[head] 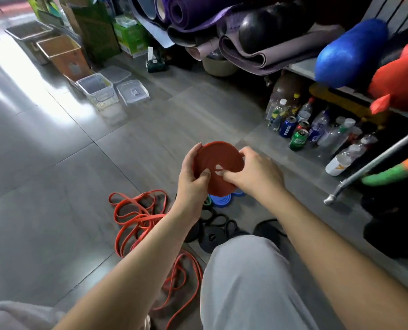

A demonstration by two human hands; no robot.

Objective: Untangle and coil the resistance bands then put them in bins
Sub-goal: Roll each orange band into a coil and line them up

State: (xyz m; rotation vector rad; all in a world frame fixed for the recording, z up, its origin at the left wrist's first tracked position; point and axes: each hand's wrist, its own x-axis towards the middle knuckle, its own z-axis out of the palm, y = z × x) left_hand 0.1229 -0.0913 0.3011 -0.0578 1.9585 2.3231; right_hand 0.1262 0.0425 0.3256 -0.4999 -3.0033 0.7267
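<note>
Coil: you hold the red coil (218, 163), a band wound into a flat disc, in both hands above the floor (55, 186) at mid-view.
Left hand: your left hand (193, 175) grips the disc's 9 o'clock edge, with the fingers wrapped behind the rim and the thumb pressed on the face.
Right hand: your right hand (253, 172) closes on the 3 o'clock side, its fingertips curled in at the small centre gap and pinching the winding there.
Loose bands: at 7 o'clock from the disc, the loose red bands (138, 217) lie tangled on the tiles and run under your left forearm.
Other coils: just below the disc at 6 o'clock lies a blue coil (220, 200), with black bands (217, 227) heaped nearer to you beside your knee (245, 282).
Bins: well away at 10 o'clock stands a clear bin (98, 90) with a clear lid (132, 91) just to its right. Farther along the same line stand an orange bin (65, 55) and then a grey bin (29, 32).
Clutter: bottles and cans (300, 129) stand at 2 o'clock, and rolled mats (245, 44) are stacked at 12 o'clock.
</note>
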